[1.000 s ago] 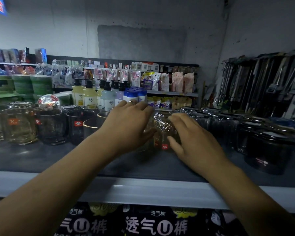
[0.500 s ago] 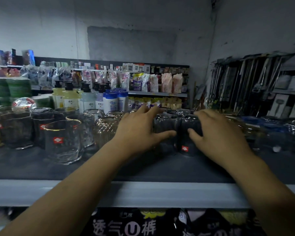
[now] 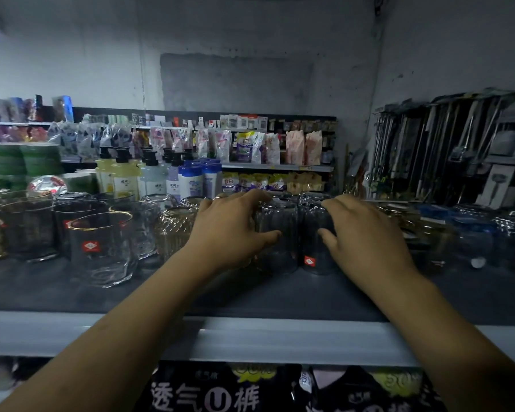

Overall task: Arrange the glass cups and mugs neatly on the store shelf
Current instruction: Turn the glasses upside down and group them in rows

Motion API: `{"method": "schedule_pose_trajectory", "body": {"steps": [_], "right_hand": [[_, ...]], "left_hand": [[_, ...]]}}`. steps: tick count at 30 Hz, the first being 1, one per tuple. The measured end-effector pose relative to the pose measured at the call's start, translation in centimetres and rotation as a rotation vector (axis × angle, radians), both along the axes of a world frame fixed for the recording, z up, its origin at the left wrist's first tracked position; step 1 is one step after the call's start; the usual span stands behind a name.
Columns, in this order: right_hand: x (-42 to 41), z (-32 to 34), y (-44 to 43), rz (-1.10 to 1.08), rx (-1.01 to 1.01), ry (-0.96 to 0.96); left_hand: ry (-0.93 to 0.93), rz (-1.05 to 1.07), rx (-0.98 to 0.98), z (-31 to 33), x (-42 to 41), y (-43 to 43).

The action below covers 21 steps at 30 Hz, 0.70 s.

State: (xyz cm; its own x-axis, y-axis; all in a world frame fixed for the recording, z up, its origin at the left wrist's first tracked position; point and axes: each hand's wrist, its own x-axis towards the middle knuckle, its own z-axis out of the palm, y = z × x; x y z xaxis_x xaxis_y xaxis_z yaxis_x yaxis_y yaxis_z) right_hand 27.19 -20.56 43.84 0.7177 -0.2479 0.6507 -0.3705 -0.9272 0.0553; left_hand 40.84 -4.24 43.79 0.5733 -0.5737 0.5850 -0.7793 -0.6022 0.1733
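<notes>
Both hands are up on the dark shelf [image 3: 250, 295], each closed round a smoky glass tumbler in the middle of the row. My left hand [image 3: 229, 233] grasps the left dark tumbler [image 3: 281, 251], with the thumb across its near face and the fingers curled over the top toward the far side. My right hand [image 3: 366, 242] grasps the right dark tumbler [image 3: 309, 239] the same way, its thumb on the near face above a red diamond sticker [image 3: 309, 260]. The two tumblers stand upright on the shelf side by side. I cannot tell whether they touch or are just apart.

Just left of my left wrist stands a ribbed amber glass [image 3: 176, 230]. Further left and nearer to me, a clear glass with a gold rim [image 3: 101, 248] stands forward of the row. More glasses [image 3: 27, 224] line the far left of the shelf. To the right of my right hand another cluster of glassware [image 3: 473, 239] is too blurred and dim to describe.

Behind the glasses are pump bottles [image 3: 122, 176] and blue-capped white bottles [image 3: 198, 181]. Metal utensils [image 3: 428, 150] hang at the far right. Below the shelf's pale front lip I see black packs with white lettering [image 3: 205, 396].
</notes>
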Motion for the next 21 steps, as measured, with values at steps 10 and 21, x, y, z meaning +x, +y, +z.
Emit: {"method": "schedule_pose_trajectory", "body": {"steps": [10,21], "right_hand": [[0.0,-0.6,0.1,0.001,0.006,-0.035],[3.1,-2.1,8.7,0.601,0.064,-0.157]], "left_hand": [[-0.02,0.035,0.054,-0.3,-0.4,-0.3],[-0.282,-0.078,-0.156,0.6,0.4,14.0]]}}
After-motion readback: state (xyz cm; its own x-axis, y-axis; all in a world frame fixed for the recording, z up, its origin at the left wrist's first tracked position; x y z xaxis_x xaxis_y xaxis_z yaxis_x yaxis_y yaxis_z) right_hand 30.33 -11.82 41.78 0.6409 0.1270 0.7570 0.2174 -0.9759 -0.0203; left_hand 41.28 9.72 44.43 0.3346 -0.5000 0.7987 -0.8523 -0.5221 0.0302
